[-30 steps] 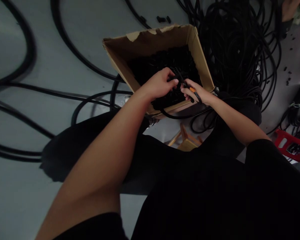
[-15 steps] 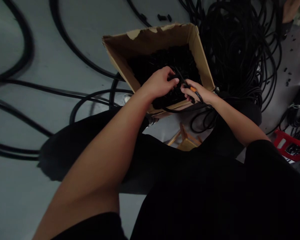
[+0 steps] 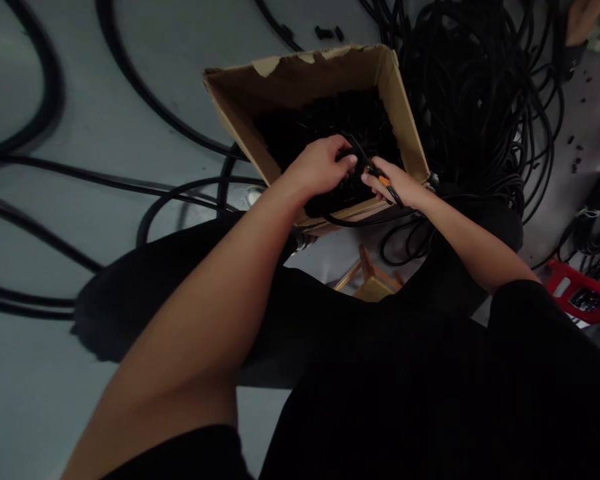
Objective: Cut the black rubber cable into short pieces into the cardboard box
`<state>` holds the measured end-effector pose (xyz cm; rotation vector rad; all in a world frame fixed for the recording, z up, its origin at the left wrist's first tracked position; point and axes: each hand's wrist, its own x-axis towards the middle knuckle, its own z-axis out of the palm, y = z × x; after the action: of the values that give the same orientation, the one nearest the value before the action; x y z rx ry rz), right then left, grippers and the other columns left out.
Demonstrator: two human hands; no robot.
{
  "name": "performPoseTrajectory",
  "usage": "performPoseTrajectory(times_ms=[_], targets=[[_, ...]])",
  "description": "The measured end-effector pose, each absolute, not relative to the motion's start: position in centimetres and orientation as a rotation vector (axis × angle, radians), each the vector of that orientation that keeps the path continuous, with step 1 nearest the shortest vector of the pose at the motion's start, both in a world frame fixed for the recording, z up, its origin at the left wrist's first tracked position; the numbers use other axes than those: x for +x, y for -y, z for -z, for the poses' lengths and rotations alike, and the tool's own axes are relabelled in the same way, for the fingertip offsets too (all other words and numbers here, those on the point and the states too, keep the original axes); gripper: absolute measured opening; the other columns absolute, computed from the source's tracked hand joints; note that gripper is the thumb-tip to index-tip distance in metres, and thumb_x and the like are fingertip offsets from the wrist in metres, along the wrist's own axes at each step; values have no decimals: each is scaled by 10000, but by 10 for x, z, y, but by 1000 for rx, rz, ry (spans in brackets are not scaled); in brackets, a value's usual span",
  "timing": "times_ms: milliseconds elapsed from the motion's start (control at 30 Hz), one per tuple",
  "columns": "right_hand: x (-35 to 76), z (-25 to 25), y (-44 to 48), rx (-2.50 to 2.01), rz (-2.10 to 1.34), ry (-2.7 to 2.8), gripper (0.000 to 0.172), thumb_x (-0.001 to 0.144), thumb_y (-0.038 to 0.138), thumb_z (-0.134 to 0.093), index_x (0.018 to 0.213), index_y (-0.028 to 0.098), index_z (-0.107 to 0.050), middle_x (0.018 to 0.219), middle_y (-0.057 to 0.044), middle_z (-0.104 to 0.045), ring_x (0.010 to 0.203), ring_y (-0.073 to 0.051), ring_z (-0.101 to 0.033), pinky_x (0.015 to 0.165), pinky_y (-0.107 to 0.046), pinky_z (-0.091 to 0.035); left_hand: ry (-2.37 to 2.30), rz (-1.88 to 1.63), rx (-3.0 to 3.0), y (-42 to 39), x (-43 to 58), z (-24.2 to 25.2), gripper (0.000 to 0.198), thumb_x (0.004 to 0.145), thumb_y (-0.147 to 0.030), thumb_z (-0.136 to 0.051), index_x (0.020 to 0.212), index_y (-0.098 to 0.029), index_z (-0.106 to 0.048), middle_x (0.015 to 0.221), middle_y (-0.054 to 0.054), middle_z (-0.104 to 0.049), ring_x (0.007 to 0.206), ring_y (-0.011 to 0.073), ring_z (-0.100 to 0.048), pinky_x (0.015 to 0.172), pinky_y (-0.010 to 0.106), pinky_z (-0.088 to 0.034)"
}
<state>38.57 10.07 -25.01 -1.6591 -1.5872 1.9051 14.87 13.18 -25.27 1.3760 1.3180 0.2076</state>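
Note:
Over an open cardboard box (image 3: 414,127), my right hand (image 3: 401,185) is closed on scissors (image 3: 386,183) with black and orange handles. Their dark blades point up and left toward my other hand. My left hand (image 3: 325,163) pinches a black cable (image 3: 344,155) between thumb and fingers, close beside the blades. Whether the blades touch the cable is too dark to tell. Many short black pieces (image 3: 310,120) fill the bottom of the box. A length of black cable runs across the box's near edge, below my hands.
A large tangle of black cable (image 3: 475,100) lies right of the box. Thick cable loops (image 3: 145,93) cross the grey floor on the left. A small wooden stool (image 3: 375,283) stands between my legs. A red plastic object (image 3: 575,287) is at the right. Part of another person (image 3: 583,23) shows at top right.
The scissors' handles have come closer together in my right hand. My left hand stays nearly in place with the cable. The view has shifted very slightly.

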Motion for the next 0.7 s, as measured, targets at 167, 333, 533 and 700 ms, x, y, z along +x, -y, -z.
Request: performPoseTrajectory(times_ms=[167,333,533,700], targets=[[387,255,-95,-1693,-1933,1549,430,1252,565,-876,1179,274,-567,845,75,-590,683,-119,-648,578,-176,-497,-1342,-238,1459,-129,148,258,422,1062,-361,-754,1438,-203,-861,1344,140,-919,1454,405,-807,1379,522,-579],[385,251,-92,-1667,-1943,1543,561,1225,700,-895,1153,289,-521,817,89,-545,656,-121,-624,563,-189,-473,-1371,-243,1448,-130,149,256,355,1058,-372,-771,1369,-232,-870,1344,141,-911,1493,424,-778,1339,490,-586],[387,245,-95,-1683,-1803,1692,561,1210,678,-913,1112,286,-524,842,65,-497,756,-166,-590,631,-251,-496,-1394,-210,1427,-134,147,257,286,1081,-355,-764,1330,-232,-832,1268,144,-894,1492,425,-775,1347,494,-572],[387,254,-93,-1659,-1813,1689,539,1226,684,-878,1115,282,-537,822,71,-498,693,-153,-570,579,-242,-476,-1414,-253,1392,-131,146,260,328,1102,-372,-787,1405,-245,-780,1214,130,-895,1473,424,-804,1364,519,-578]])
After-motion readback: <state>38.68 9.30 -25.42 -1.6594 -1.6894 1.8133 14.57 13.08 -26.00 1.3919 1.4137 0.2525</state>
